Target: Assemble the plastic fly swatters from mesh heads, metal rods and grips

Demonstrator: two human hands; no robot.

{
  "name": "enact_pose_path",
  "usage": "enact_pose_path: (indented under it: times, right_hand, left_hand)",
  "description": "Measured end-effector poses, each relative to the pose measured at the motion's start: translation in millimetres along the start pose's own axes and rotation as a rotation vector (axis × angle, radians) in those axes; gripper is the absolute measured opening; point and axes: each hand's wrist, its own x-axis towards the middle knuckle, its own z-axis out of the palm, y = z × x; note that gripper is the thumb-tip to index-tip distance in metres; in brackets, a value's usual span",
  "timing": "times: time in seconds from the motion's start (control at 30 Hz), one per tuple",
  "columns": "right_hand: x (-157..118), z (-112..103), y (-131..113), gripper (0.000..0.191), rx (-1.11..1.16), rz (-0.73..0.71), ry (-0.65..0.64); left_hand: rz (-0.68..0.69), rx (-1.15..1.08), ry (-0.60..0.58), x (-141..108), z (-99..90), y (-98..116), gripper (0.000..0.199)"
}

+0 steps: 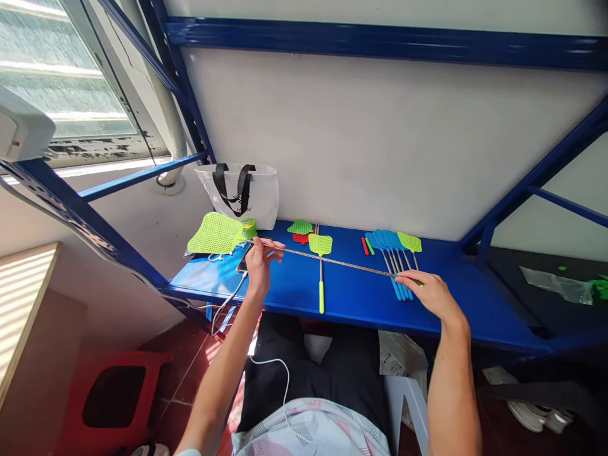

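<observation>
Currently, a fly swatter (pixel 216 233) is held extended above the blue shelf (pixel 456 310); its steel shaft (pixel 332 261) is gripped by the closed right hand (pixel 427 292), while the left hand (pixel 260 263) is curled at the shaft, contact unclear.

Nothing can be read from here. The white tote bag (pixel 236 202) with black handles carries a small dark logo (pixel 239 209) on its front, with a line of print beneath it, but both are too small and blurred to make out. The printed sheet (pixel 403 358) tucked below the blue shelf shows only faint, unreadable marks. The white wall-mounted box (pixel 21 130) at the upper left has a tiny red mark on its face, and no lettering can be made out there either.
</observation>
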Motion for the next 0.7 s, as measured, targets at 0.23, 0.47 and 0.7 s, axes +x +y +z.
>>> enact_pose_path:
  times: [0.23,0.47,0.7]
  right_hand:
    - [-10.5,-17.1,-2.0,0.054,0.093,0.026,0.022]
    - [-16.7,-22.6,0.5,0.05,0.062,0.042,-0.016]
    - [-4.2,3.6,-29.5,0.04,0.055,-0.026,-0.064]
  left_hand:
    - [-0.06,0.1,-0.129,-9.2,5.2,10.3,0.054]
    - [-0.096,0.088,0.044,-22.2,21.1,-31.6,0.057]
    - [0.074,0.088,0.247,-57.9,39.8,-60.7,0.055]
